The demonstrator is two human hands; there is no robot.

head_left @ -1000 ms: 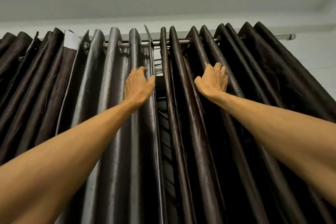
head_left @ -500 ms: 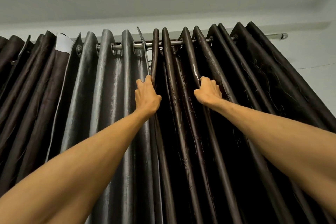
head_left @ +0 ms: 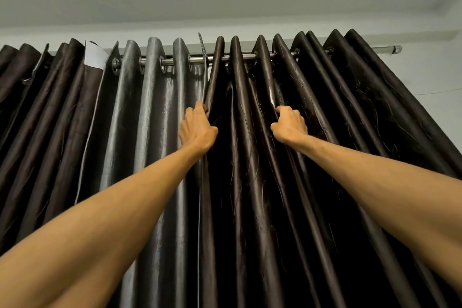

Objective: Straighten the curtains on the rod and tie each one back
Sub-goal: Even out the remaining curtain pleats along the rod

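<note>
Two raised arms, hands curled: left hand [head_left: 197, 130] grips the grey curtain [head_left: 155, 107] edge, right hand [head_left: 290, 125] a dark curtain [head_left: 350, 120] fold

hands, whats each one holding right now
Left hand: grips the inner edge of the left curtain.
Right hand: grips a fold of the right curtain.

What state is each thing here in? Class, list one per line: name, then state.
left curtain: hung on the rod, pleated, not tied back.
right curtain: hung, pleated, not tied back, meeting the left curtain.
rod: horizontal, threaded through the curtains' eyelets.
left hand: grips the left curtain's inner edge.
right hand: grips a fold of the right curtain.
</note>
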